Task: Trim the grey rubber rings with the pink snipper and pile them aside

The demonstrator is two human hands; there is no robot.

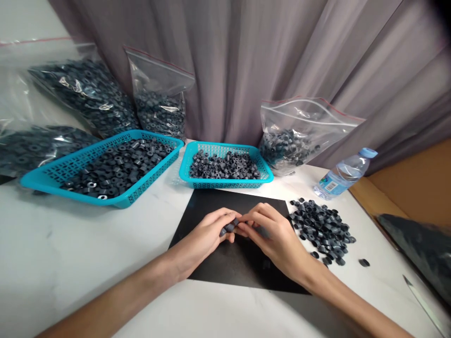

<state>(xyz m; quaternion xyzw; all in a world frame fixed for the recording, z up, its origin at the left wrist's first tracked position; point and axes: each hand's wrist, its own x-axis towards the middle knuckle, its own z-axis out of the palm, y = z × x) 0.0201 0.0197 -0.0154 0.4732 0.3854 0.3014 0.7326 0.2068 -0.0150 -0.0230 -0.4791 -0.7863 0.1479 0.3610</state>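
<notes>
Over a black mat (225,267) my two hands meet. My left hand (214,229) is closed around a few small dark grey ring-shaped parts (229,227), which show between thumb and fingers. The fingertips of my right hand (266,226) pinch together right beside these parts; what lies between them is mostly hidden. To the right of my right hand, a loose pile of dark grey caps or rings (322,230) spreads on the white table (148,286). Behind the mat stands a small turquoise basket (225,184) holding many thick grey rings.
A larger turquoise basket (120,203) of grey rings stands at the left. Zip bags of dark parts, such as one bag (160,103) by the curtain and another bag (292,141), line the back. A water bottle (343,176) stands right, near a cardboard box (416,192).
</notes>
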